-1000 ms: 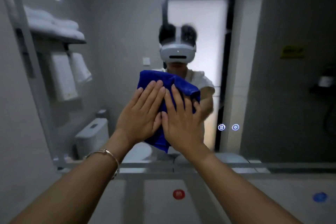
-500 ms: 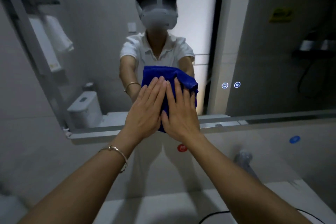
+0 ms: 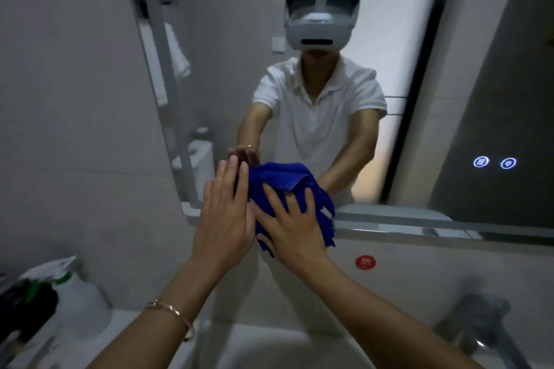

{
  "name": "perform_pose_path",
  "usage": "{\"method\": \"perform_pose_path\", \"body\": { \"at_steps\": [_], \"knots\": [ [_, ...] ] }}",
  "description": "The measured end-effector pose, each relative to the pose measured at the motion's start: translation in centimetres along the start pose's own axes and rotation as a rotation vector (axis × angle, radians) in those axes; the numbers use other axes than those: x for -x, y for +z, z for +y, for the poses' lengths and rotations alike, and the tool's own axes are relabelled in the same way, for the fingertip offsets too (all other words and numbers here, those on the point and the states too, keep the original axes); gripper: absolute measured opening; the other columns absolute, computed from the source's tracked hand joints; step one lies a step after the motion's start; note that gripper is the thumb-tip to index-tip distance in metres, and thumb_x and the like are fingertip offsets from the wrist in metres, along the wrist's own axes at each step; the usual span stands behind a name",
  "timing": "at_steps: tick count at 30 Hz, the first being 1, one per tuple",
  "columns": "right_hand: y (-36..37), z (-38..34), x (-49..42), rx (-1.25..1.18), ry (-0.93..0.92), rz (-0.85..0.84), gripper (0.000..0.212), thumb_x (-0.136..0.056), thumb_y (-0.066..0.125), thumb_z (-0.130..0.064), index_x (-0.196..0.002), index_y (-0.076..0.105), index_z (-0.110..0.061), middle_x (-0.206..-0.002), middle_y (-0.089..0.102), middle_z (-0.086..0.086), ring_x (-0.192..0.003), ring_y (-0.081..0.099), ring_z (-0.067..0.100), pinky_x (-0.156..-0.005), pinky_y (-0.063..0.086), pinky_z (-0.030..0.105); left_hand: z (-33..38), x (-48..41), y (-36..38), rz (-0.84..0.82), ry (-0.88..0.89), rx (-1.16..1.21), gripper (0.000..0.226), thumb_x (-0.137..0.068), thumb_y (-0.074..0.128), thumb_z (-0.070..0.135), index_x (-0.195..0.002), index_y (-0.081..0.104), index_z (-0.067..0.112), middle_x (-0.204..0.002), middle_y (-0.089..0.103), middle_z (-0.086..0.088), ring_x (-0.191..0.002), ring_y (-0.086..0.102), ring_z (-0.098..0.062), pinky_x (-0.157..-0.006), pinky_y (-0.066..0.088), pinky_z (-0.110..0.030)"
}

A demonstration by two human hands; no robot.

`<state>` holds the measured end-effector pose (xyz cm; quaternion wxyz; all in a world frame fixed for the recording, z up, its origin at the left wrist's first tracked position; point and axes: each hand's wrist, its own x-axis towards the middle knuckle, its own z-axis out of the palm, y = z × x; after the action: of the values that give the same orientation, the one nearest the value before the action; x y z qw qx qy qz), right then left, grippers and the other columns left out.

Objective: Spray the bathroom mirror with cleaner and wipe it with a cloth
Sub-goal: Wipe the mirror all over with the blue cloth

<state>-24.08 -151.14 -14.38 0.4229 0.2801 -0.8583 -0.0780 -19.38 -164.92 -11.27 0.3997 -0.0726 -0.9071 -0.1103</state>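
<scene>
Since the earlier frames, the blue cloth [image 3: 287,178] has been carried down the mirror [image 3: 227,24] to its lower edge. It is now bunched rather than spread flat, and its lower folds hang over the bottom rim onto the wall beneath. The view has also been tipped downward, so the counter [image 3: 75,344] and sink [image 3: 269,350] are now taken in.

The cloth is held against the glass at the centre of the view. The left hand [image 3: 223,216] is laid flat at the cloth's 9 o'clock side, with its fingers straight and close together; the fingertips reach the glass just past the cloth's edge. The right hand [image 3: 292,225] is pressed on the cloth from its 6 o'clock side, with the fingers spread wide across the folds and not curled around them. The two hands touch at the thumbs. A thin bracelet [image 3: 171,311] is worn on the left wrist.

At 8 o'clock a white spray bottle [image 3: 76,296] with green trim stands on the counter, well apart from both hands. A faucet [image 3: 479,323] is seen blurred at 4 o'clock. A round red sticker [image 3: 365,262] is fixed to the wall just below the mirror's rim, at 5 o'clock from the cloth. Two lit buttons [image 3: 494,163] glow in the glass at 3 o'clock.
</scene>
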Motion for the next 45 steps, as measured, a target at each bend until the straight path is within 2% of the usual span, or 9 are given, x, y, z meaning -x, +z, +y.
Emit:
{"method": "perform_pose_path", "body": {
  "at_steps": [3,8,14,20,27,30,36,41,45],
  "knots": [
    [0.4,-1.4,-1.0,-0.012,-0.079,-0.004,0.082,-0.072,0.073,-0.048,-0.140,0.032,-0.031,-0.150,0.023,0.004,-0.131,0.029,0.032,-0.104,0.015,0.058,-1.9,2.1,-0.1,-0.040,-0.014,-0.025,0.065,-0.090,0.029,0.024,-0.149,0.004,0.011,-0.156,0.008,-0.013,-0.144,0.005,-0.025,-0.111,0.010,-0.048],
    [-3.4,-0.7,-7.1,-0.005,-0.200,0.043,0.063,-0.090,0.051,-0.051,-0.147,0.032,-0.031,-0.154,0.028,0.005,-0.138,0.022,0.032,-0.109,0.008,0.054,-4.9,0.9,-2.2,-0.021,-0.109,0.015,0.063,-0.094,0.023,0.032,-0.147,-0.004,0.012,-0.156,-0.002,-0.005,-0.143,-0.005,-0.016,-0.114,0.007,-0.044],
    [-10.2,1.0,-18.2,0.036,-0.094,0.120,0.059,-0.095,0.033,-0.049,-0.150,0.019,-0.031,-0.159,0.012,0.008,-0.144,0.010,0.036,-0.112,-0.001,0.056,-5.0,-6.4,-7.2,0.116,-0.014,-0.089,0.061,-0.093,0.039,0.018,-0.148,0.017,0.004,-0.157,0.010,-0.016,-0.144,0.005,-0.030,-0.111,0.007,-0.045],
    [-5.4,-1.8,-12.1,-0.003,-0.018,0.112,0.069,-0.090,0.045,-0.054,-0.150,0.024,-0.027,-0.156,0.021,0.010,-0.139,0.016,0.037,-0.110,-0.001,0.056,-5.4,-2.1,-5.6,0.084,-0.027,-0.070,0.062,-0.089,0.033,0.019,-0.147,0.018,0.004,-0.153,0.023,-0.016,-0.141,0.019,-0.029,-0.111,0.019,-0.050],
    [0.0,-4.0,-4.1,0.061,-0.244,-0.031,0.077,-0.080,0.064,-0.050,-0.146,0.031,-0.028,-0.151,0.029,0.006,-0.134,0.025,0.031,-0.110,0.009,0.054,-7.1,2.3,-5.5,-0.012,-0.095,-0.125,0.062,-0.090,0.028,0.026,-0.147,0.012,0.007,-0.154,0.022,-0.016,-0.142,0.019,-0.027,-0.111,0.017,-0.050],
    [-1.8,-2.6,-6.1,0.035,-0.298,-0.017,0.063,-0.086,0.059,-0.045,-0.144,0.038,-0.030,-0.146,0.042,0.005,-0.133,0.026,0.030,-0.110,0.010,0.052,-7.2,1.4,-7.3,-0.014,-0.107,-0.127,0.062,-0.091,0.026,0.027,-0.148,0.012,0.007,-0.154,0.021,-0.015,-0.143,0.016,-0.025,-0.113,0.015,-0.048],
    [-9.7,5.3,-14.3,0.059,-0.145,0.096,0.056,-0.095,0.034,-0.046,-0.148,0.026,-0.030,-0.156,0.023,0.011,-0.140,0.021,0.039,-0.111,0.006,0.056,-4.2,-2.5,-9.9,0.033,-0.060,-0.087,0.064,-0.091,0.025,0.026,-0.150,0.008,0.008,-0.157,0.011,-0.014,-0.145,0.008,-0.026,-0.115,0.009,-0.048],
    [-13.4,12.2,-14.1,0.096,-0.100,0.078,0.056,-0.098,0.033,-0.043,-0.150,0.021,-0.028,-0.158,0.012,0.014,-0.144,0.008,0.042,-0.111,0.000,0.061,-0.1,-3.0,-8.7,0.056,0.028,-0.011,0.064,-0.092,0.034,0.021,-0.150,0.009,0.009,-0.157,0.011,-0.015,-0.144,0.007,-0.026,-0.115,0.003,-0.044],
    [-9.9,10.9,-9.0,0.029,-0.049,0.107,0.068,-0.089,0.042,-0.057,-0.147,0.032,-0.023,-0.155,0.023,0.018,-0.139,0.019,0.047,-0.107,0.005,0.067,2.7,-2.1,-6.0,0.029,0.045,0.026,0.064,-0.091,0.029,0.024,-0.150,0.008,0.010,-0.157,0.010,-0.013,-0.145,0.005,-0.024,-0.115,0.004,-0.045]
  ]
}}
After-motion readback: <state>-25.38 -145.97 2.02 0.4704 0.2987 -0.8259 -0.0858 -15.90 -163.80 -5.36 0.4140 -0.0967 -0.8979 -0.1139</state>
